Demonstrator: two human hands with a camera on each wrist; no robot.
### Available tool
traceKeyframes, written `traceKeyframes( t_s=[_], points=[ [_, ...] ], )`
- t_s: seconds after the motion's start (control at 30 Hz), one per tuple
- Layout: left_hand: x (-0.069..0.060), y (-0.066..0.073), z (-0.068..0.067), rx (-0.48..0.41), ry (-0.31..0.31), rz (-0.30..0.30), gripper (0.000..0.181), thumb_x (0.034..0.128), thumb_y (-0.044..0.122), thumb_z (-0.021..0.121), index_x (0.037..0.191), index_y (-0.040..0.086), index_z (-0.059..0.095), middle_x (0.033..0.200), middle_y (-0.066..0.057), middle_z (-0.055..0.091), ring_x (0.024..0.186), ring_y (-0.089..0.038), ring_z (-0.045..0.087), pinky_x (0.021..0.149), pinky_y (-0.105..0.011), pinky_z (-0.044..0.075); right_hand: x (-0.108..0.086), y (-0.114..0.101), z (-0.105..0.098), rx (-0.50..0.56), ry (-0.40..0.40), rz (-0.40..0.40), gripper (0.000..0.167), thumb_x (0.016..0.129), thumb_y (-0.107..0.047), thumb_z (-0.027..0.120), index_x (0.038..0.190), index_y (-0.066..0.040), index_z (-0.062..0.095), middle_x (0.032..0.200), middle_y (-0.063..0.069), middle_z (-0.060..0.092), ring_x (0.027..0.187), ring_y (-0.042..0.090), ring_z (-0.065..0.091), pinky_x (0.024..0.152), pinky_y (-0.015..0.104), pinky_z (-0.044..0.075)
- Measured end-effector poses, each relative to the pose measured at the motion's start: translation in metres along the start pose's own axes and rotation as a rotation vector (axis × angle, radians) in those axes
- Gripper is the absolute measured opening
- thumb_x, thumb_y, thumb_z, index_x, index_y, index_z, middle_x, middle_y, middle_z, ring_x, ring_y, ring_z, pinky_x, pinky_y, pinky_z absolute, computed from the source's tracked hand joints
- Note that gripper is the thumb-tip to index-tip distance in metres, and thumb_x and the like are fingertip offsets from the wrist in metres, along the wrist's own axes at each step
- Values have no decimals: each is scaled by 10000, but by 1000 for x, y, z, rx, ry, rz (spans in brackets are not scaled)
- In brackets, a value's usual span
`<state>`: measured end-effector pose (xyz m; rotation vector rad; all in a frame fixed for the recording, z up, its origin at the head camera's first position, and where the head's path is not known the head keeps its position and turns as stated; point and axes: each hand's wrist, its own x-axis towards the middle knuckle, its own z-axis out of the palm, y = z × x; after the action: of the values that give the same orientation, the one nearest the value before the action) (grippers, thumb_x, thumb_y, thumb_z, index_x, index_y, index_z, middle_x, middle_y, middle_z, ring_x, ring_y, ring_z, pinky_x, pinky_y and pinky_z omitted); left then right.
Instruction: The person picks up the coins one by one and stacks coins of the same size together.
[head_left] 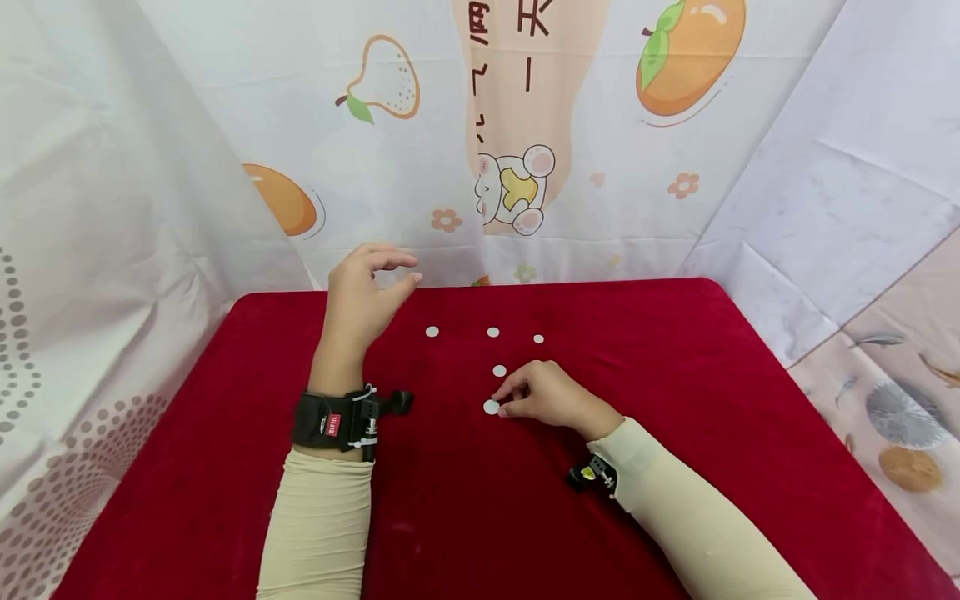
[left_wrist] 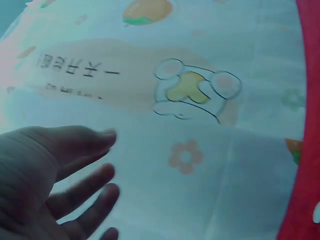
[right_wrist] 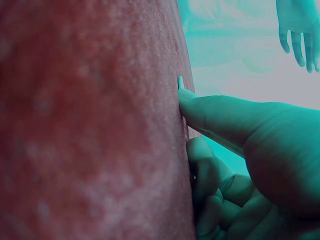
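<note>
Left hand raised, fingers loose and empty; right hand, well apart, seemingly pinches the nearest disc on red cloth, positioning it; next move wants a light touch.

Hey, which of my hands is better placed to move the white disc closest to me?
Your right hand, I'd say: it is down by the red cloth, touching the edge of that white disc. Your left hand is raised, away from it, and holds nothing.
</note>
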<state>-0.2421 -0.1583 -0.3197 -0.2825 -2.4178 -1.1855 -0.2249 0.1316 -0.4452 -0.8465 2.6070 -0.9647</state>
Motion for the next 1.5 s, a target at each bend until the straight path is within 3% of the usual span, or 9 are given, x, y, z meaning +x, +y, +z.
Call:
traceKeyframes(
  t_s=[0.13, 0.4, 0.53, 0.73, 1.3, 1.5],
  points=[
    [-1, -11, 9, -5, 40, -4, 249, 915, 198, 789, 1156, 136, 795, 1299, -61, 655, 1155, -253, 622, 915, -482, 544, -1, 0, -1, 7, 4, 10, 160, 871, -209, 849, 1025, -249, 832, 693, -118, 687, 633, 77, 572, 612, 235, 465],
    [1, -24, 24, 2, -14, -23, 287, 907, 210, 797, 1178, 118, 783, 1257, -94, 652, 1156, -307, 621, 946, -500, 535, -1, 0, 0, 13, -1, 3, 168, 877, -213, 845, 1041, -246, 830, 703, -119, 695, 639, 72, 566, 618, 233, 463],
    [-1, -33, 32, 20, -30, -63, 288, 907, 221, 799, 1177, 123, 782, 1274, -102, 649, 1150, -310, 624, 937, -492, 542, -2, 0, 2, 22, 0, 3, 169, 874, -209, 847, 1038, -243, 832, 699, -117, 696, 629, 72, 561, 606, 231, 455],
    [-3, -44, 44, 46, -113, -124, 302, 932, 243, 775, 1204, 112, 769, 1317, -124, 630, 1193, -361, 606, 962, -508, 530, -4, 3, 3, 18, -7, 7, 164, 873, -217, 848, 1033, -252, 832, 684, -118, 690, 610, 58, 551, 593, 225, 450],
    [-1, -70, 57, 87, -170, -239, 274, 945, 271, 760, 1181, 134, 774, 1296, -110, 655, 1164, -311, 626, 883, -484, 561, -2, 2, 3, 18, 9, 0, 161, 869, -206, 850, 1024, -245, 833, 704, -130, 701, 634, 63, 565, 606, 231, 464],
    [-1, -79, 62, 93, -227, -274, 312, 956, 261, 739, 1220, 96, 755, 1257, -134, 701, 1171, -323, 637, 915, -483, 557, -1, 3, 3, 10, 11, -5, 161, 869, -210, 850, 1025, -248, 833, 706, -140, 701, 634, 53, 563, 604, 228, 461]
  ],
)
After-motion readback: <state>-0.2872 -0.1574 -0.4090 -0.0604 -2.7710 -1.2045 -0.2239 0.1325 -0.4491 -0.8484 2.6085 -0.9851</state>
